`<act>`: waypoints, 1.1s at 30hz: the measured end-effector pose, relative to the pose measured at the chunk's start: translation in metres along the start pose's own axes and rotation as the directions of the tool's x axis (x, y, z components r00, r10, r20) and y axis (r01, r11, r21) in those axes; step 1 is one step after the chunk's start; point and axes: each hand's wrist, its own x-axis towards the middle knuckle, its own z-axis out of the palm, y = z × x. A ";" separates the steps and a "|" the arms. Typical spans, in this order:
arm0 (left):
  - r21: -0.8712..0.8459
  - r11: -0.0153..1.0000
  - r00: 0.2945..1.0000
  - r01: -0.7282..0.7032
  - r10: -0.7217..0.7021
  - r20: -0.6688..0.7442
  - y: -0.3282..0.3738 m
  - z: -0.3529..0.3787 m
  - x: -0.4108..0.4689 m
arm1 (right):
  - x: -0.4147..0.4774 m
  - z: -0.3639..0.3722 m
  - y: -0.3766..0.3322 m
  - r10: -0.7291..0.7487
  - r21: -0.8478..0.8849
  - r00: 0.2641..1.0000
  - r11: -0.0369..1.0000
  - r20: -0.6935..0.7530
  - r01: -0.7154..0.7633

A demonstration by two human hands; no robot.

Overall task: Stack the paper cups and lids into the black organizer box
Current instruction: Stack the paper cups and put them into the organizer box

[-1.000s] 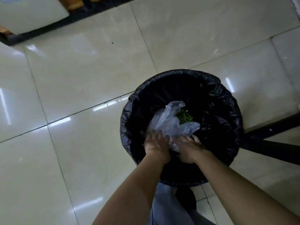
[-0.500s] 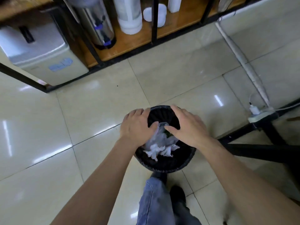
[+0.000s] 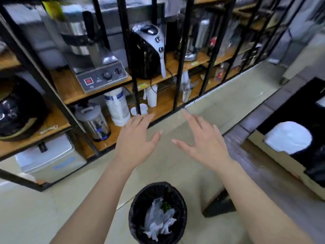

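My left hand [image 3: 136, 138] and my right hand [image 3: 202, 140] hover in front of me, palms down, fingers spread, nothing in either. Below them on the floor stands a black-lined bin [image 3: 137, 213] with a crumpled clear plastic bag [image 3: 158, 222] and a bit of green inside. On the lowest shelf beyond my left hand sit small white cups or lids [image 3: 139, 110] and a taller white cup stack [image 3: 152, 95]. At the right edge a black box with a white rounded shape [image 3: 288, 138] rests on a counter; blur hides what it is.
A black metal rack with wooden shelves [image 3: 112, 85] fills the back, holding a steel machine with a red switch [image 3: 98, 67], a black appliance [image 3: 149, 51], a steel urn [image 3: 95, 124] and a white canister [image 3: 117, 108]. A grey counter edge [image 3: 246, 138] runs along the right.
My hands have let go of the plastic bag and risen out of the bin. The view has lifted from the floor to the shelves, and the bin now sits low in view.
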 end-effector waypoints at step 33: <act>-0.403 0.697 0.686 -0.593 0.699 0.201 0.501 0.186 0.017 | -0.276 -0.243 0.337 0.649 -0.086 0.658 0.684 -0.383 -0.725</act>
